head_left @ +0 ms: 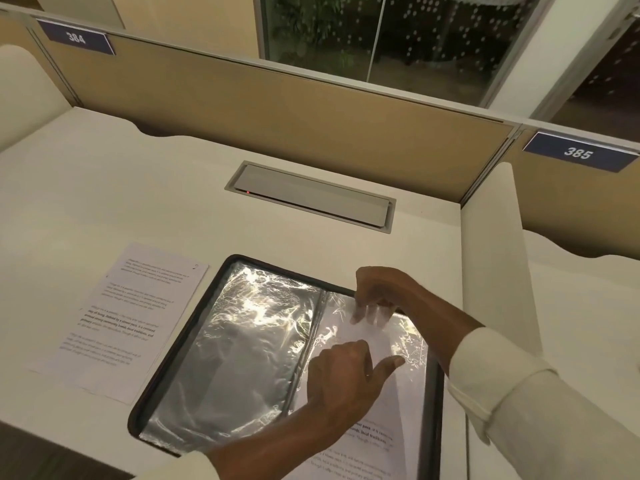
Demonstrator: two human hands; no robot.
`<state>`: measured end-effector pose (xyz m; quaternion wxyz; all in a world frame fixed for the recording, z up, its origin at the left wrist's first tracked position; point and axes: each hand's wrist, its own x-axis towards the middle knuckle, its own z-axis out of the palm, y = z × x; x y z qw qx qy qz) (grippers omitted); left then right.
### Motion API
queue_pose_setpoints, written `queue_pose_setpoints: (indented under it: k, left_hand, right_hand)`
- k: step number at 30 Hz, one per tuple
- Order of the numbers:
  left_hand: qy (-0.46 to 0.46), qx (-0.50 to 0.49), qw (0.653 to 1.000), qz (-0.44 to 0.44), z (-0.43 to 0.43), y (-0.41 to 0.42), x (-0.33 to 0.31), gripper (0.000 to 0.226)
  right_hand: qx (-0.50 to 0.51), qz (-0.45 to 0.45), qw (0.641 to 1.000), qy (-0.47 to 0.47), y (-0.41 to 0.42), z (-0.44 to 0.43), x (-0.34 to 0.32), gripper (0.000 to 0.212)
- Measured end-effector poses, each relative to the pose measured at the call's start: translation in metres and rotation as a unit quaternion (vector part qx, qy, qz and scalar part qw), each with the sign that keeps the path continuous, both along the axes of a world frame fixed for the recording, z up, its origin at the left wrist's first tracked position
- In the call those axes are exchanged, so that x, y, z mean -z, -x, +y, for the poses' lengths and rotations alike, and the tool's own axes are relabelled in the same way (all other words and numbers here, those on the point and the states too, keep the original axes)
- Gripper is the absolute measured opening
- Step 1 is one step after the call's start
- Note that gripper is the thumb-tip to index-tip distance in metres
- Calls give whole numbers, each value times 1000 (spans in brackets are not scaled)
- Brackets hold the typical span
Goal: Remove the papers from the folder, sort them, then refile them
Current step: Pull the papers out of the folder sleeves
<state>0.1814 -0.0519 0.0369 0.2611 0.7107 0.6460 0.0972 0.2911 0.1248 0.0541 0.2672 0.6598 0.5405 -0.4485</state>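
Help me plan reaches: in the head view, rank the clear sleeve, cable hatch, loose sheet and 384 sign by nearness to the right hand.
1. clear sleeve, touched by the right hand, on the folder's right side.
2. cable hatch, behind it in the desk.
3. loose sheet, left of the folder.
4. 384 sign, far left on the divider.

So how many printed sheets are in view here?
2. A loose sheet lies on the desk left of the folder; a second sheet sits in its right half, partly under the left hand. More may be hidden beneath.
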Motion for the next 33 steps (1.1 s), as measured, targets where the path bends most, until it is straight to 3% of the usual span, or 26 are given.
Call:
queue_pose_setpoints:
  k: [7,18,23,29,33]
  left_hand:
    - [-23,78,996,34,-11,26,57,71]
    - [5,141,988,67,-36,46,92,111]
    - [8,156,985,69,-40,48,93,120]
    - [-36,183,977,107,-47,53,102,108]
    - [-66,188,972,128,-48,52,109,104]
  right_hand:
    - [-9,-30,999,18,-21,-3,20,50]
    - [-14,-22,999,22,-43,-8,35,48]
    - [-46,-52,995,-70,-51,-3,41,33]
    - [-26,-32,987,-157,-70,15,49,33]
    - [-54,-64,965,-249,-80,26,52,33]
